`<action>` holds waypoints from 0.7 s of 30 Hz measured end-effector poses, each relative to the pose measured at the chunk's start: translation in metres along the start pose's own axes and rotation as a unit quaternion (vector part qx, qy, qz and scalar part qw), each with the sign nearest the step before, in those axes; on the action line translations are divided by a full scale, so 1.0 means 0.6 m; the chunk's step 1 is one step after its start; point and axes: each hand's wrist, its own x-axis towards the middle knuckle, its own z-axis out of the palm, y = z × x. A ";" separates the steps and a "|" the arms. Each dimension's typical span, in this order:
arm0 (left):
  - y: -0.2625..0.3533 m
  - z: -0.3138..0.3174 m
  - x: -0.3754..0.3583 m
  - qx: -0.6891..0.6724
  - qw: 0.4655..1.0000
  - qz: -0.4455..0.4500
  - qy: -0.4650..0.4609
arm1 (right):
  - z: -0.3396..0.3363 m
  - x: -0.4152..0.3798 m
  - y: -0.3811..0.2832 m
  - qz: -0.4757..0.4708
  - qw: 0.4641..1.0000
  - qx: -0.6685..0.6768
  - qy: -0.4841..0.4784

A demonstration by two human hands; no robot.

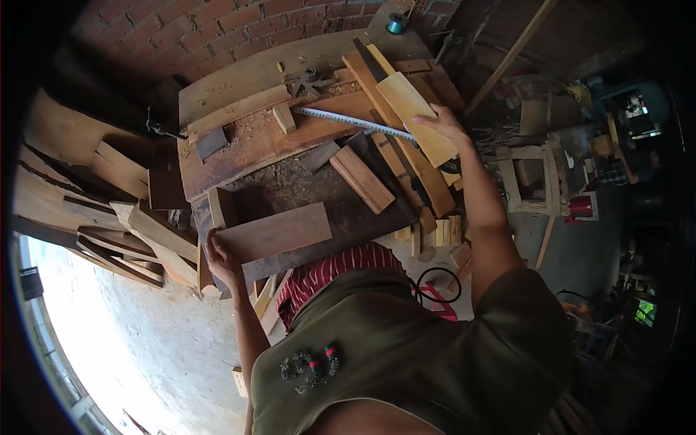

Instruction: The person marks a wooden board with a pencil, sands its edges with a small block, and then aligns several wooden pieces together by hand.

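Note:
My left hand [223, 261] is closed around the left end of a short brown wooden board [279, 233], held at the near edge of the workbench [246, 170]. An upright wooden piece [220, 208] stands just behind that board. Farther right, my right hand [446, 127] grips the edge of a pale wooden board [415, 116], which lies slanted over longer planks [377, 90]. A white measuring tape [348, 122] stretches across the bench, its right end close to this pale board. Between my hands rests a reddish wooden block [362, 180] with a lengthwise groove or seam, beside a dark block [319, 156].
A small wood block [284, 118], a dark metal star-shaped part [310, 81] and shavings lie on the bench. Stacked boards [119, 174] crowd the left side. Wood offcuts [448, 230] sit by the bench's right front, and a wooden frame [533, 177] stands farther right.

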 end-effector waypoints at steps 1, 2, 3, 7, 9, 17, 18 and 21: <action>0.011 -0.002 -0.001 0.005 1.000 -0.020 -0.006 | 0.002 0.014 0.007 0.002 1.000 0.003 0.002; 0.015 -0.002 -0.004 0.006 1.000 -0.016 -0.009 | 0.010 0.026 0.014 -0.001 0.987 -0.151 0.063; 0.016 -0.004 -0.004 0.018 1.000 -0.012 -0.007 | 0.020 0.030 0.016 -0.002 0.946 -0.299 0.122; 0.028 -0.003 -0.003 0.032 0.999 -0.004 -0.004 | 0.198 -0.096 -0.224 -0.361 0.865 -0.298 0.182; 0.026 -0.001 -0.002 0.032 0.999 -0.010 0.002 | 0.356 -0.185 -0.295 -0.435 0.888 -0.149 0.009; 0.068 -0.036 -0.010 -0.219 0.951 -0.131 -0.173 | 0.489 -0.244 -0.319 -0.402 0.892 -0.175 -0.108; 0.045 -0.036 -0.013 -0.175 0.962 -0.093 -0.185 | 0.454 -0.249 -0.302 -0.387 0.909 -0.151 -0.026; 0.028 -0.026 -0.031 0.047 0.981 0.081 -0.168 | 0.325 -0.206 -0.245 -0.292 0.933 -0.164 0.131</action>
